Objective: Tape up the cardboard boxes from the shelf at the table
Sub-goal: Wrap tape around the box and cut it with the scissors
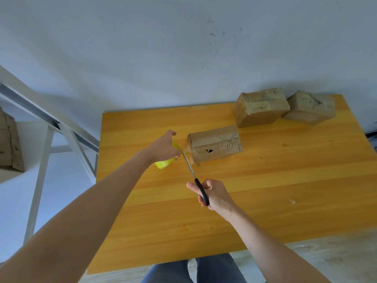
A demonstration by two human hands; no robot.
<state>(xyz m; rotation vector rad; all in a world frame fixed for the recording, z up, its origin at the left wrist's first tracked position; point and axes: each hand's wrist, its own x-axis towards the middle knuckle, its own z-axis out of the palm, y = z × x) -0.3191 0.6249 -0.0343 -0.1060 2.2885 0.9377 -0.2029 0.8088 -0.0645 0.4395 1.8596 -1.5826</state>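
A small cardboard box (pixel 216 146) lies on the yellow wooden table (pixel 265 190), with clear tape running off its left end. My left hand (pixel 163 148) grips a yellow tape roll (pixel 164 163) just left of that box. A stretch of clear tape spans from the roll to the box. My right hand (pixel 212 194) holds black-handled scissors (pixel 191 170), and their blades point up into the tape between roll and box. Two more taped cardboard boxes, one (pixel 260 108) beside the other (pixel 311 108), sit at the table's far right.
A white metal shelf frame (pixel 61 127) stands left of the table, with a piece of cardboard (pixel 10 144) on it. A white wall rises behind the table. A small scrap (pixel 291 200) lies on the table's right side. My legs (pixel 193 270) show below the near edge.
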